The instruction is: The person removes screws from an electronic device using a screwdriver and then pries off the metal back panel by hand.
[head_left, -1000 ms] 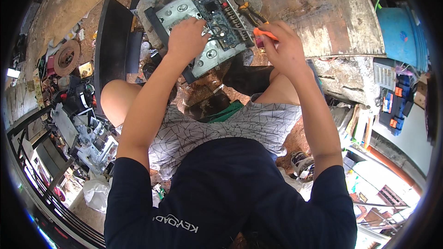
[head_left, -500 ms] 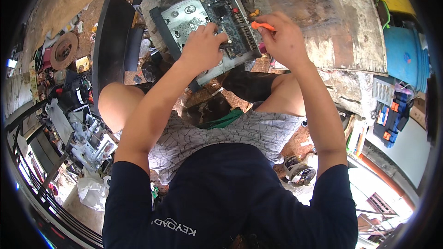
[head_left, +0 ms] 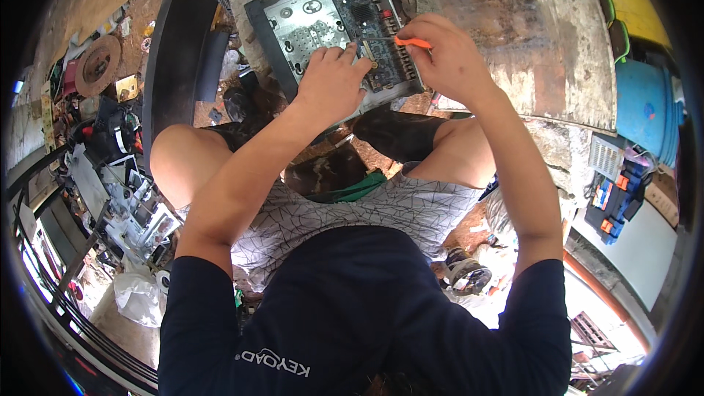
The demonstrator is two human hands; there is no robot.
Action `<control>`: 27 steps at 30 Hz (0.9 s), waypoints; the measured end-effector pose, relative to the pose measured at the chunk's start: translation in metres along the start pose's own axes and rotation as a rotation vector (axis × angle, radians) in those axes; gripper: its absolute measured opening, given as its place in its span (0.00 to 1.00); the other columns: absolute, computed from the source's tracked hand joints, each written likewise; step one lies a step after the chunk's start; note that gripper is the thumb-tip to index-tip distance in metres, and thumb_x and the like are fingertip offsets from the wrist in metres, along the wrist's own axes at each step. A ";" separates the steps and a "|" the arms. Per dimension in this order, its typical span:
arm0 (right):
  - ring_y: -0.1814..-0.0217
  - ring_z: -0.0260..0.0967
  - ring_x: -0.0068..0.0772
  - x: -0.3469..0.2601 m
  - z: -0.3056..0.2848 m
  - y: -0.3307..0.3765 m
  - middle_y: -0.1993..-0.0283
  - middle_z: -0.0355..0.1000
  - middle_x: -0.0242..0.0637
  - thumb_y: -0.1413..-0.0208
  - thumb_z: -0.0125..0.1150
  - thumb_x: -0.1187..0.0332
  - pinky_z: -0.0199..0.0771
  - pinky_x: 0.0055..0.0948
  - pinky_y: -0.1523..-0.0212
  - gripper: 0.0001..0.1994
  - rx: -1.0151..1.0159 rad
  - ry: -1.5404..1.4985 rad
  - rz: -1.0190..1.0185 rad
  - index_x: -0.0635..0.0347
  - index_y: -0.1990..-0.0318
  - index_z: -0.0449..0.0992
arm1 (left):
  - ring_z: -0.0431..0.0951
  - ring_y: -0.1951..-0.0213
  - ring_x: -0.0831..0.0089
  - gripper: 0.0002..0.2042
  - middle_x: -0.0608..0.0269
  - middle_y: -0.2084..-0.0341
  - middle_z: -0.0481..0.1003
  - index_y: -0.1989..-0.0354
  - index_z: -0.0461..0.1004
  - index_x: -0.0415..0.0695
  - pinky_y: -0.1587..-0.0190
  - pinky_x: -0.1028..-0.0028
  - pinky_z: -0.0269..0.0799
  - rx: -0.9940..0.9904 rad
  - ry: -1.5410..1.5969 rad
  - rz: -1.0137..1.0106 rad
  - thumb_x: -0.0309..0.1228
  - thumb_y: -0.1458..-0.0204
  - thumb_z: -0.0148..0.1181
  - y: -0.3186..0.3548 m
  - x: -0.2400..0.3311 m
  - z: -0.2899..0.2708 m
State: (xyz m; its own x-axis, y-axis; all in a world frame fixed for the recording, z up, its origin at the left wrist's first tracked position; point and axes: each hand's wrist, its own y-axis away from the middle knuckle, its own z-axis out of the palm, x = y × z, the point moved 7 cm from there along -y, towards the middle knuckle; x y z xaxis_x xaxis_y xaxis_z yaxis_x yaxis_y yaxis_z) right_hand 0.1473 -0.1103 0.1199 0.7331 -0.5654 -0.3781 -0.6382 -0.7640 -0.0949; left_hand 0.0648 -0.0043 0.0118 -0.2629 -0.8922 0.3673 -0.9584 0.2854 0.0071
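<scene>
An opened metal electronics chassis (head_left: 299, 9) lies tilted in front of me, with a dark front panel on its left side. Inside it, on the right, a dark circuit board (head_left: 361, 13) is exposed, with a row of connectors along its right edge. My left hand (head_left: 331, 82) rests on the lower part of the chassis and board, fingers stretched forward. In my right hand (head_left: 449, 51) is a screwdriver (head_left: 414, 42), gripped by its orange handle. Its thin shaft points left across the board toward my left fingertips. What its tip touches is too small to tell.
A worn wooden board (head_left: 506, 51) lies to the right, near a blue plastic barrel (head_left: 645, 103). A tall black panel (head_left: 174, 59) stands at the left. Metal scrap (head_left: 139, 209) and a white plastic bag (head_left: 139, 297) lie lower left. A blue-and-orange tool case (head_left: 617, 202) sits far right.
My left hand has shifted slightly right over the board, its fingertips nearer the screwdriver's shaft. The orange handle tilts a little differently in my right hand. The whole view has shifted slightly.
</scene>
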 end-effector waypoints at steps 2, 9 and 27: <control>0.59 0.74 0.50 -0.003 0.001 -0.011 0.63 0.74 0.44 0.47 0.59 0.72 0.74 0.39 0.57 0.09 -0.091 0.046 -0.048 0.62 0.59 0.78 | 0.71 0.42 0.57 0.23 0.48 0.39 0.68 0.46 0.71 0.48 0.37 0.56 0.59 0.006 0.004 -0.004 0.39 0.51 0.64 0.000 0.001 0.002; 0.80 0.68 0.41 0.031 0.049 -0.064 0.80 0.69 0.44 0.43 0.55 0.62 0.67 0.39 0.77 0.15 -1.000 0.237 0.232 0.69 0.70 0.75 | 0.66 0.38 0.54 0.22 0.47 0.36 0.63 0.47 0.68 0.47 0.34 0.50 0.54 0.071 0.014 0.000 0.35 0.51 0.64 0.006 0.010 0.019; 0.60 0.77 0.45 -0.049 0.051 -0.061 0.67 0.76 0.42 0.54 0.61 0.72 0.76 0.41 0.59 0.08 -0.750 0.805 -0.688 0.59 0.64 0.79 | 0.64 0.37 0.53 0.22 0.45 0.36 0.62 0.46 0.67 0.45 0.35 0.44 0.54 0.000 0.016 -0.015 0.36 0.49 0.62 0.008 0.010 0.021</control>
State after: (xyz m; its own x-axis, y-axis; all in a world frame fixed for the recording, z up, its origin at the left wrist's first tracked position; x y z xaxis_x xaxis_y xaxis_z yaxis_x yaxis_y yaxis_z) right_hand 0.1382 -0.0204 0.0976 0.9574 0.1836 0.2228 0.0185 -0.8093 0.5871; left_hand 0.0525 -0.0184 -0.0042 -0.2465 -0.8906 0.3822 -0.9622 0.2719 0.0130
